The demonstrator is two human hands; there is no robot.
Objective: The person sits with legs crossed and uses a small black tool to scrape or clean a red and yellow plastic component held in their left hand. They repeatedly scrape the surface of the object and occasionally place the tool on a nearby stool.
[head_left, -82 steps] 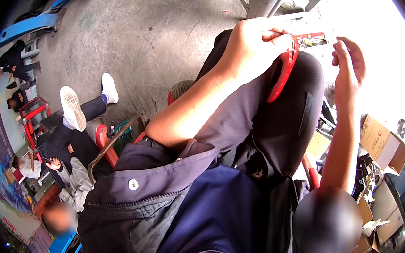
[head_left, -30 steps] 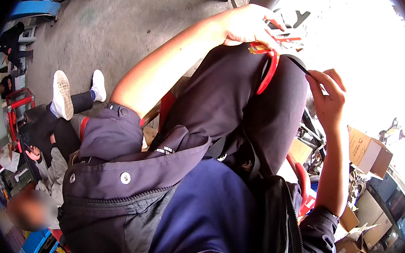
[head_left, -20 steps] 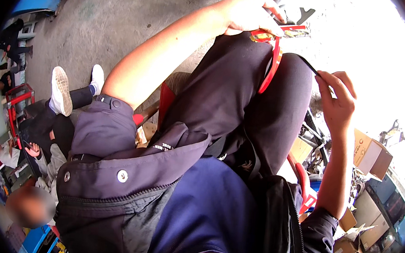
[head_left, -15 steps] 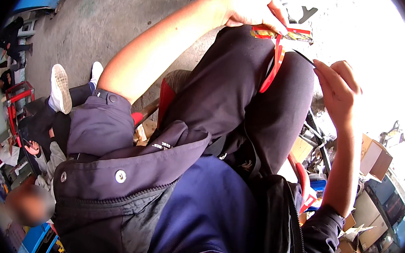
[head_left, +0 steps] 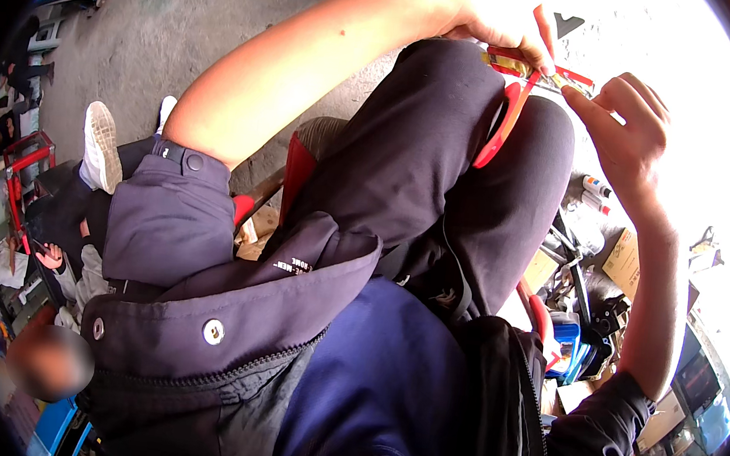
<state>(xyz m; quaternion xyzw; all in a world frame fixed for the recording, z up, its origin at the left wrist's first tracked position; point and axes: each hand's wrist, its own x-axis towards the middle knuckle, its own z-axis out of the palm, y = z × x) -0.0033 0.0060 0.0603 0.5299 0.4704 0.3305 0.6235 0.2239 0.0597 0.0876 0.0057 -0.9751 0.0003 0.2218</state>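
Note:
My left hand (head_left: 506, 22) pinches a narrow packet-like piece with red edges and yellow patches (head_left: 509, 63) just beyond my knees. From under the fingertips a curved red strip (head_left: 504, 132) hangs down between my thighs. My right hand (head_left: 628, 121) is closed at the right end of the piece, thumb and fingers pressed together close to my left fingertips. Whatever lies in its pinch is too small and too washed out to make out. Both forearms are bare, with dark sleeves pushed up.
Beside my right arm are cardboard boxes (head_left: 622, 263), white bottles (head_left: 595, 196) and a blue container (head_left: 567, 342). At left another person sits with white-soled shoes (head_left: 102, 147), near a red metal frame (head_left: 27, 162). Concrete floor (head_left: 217, 29) stretches ahead; bright glare washes out the upper right.
My right hand has moved up to the end of the red-edged piece; the thin dark sliver at its fingertips no longer shows. My left hand has shifted slightly right with the piece.

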